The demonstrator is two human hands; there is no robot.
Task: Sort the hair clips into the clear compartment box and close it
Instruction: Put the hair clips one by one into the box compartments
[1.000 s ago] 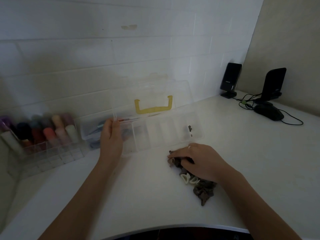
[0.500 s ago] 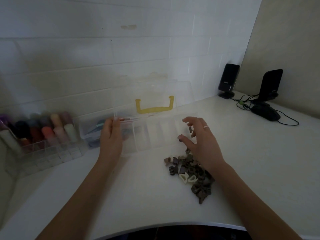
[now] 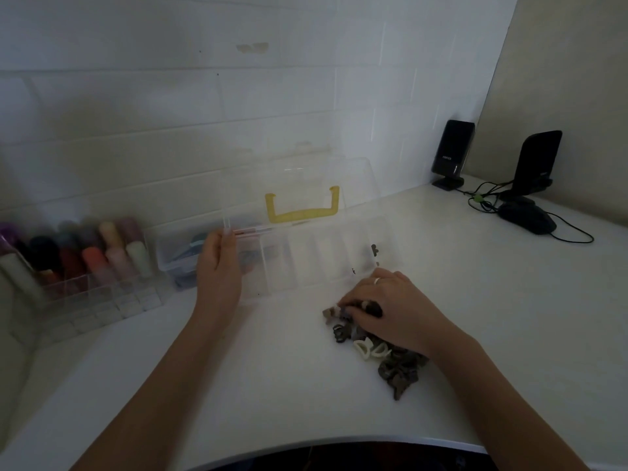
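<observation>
Your white desk (image 3: 306,385) carries the clear compartment box (image 3: 316,263), lid up against the wall; your left hand (image 3: 219,266) steadies its left end, fingers straight. Just in front, your right hand (image 3: 390,311) curls its fingers into the pile of hair clips (image 3: 394,365), pinching some
</observation>
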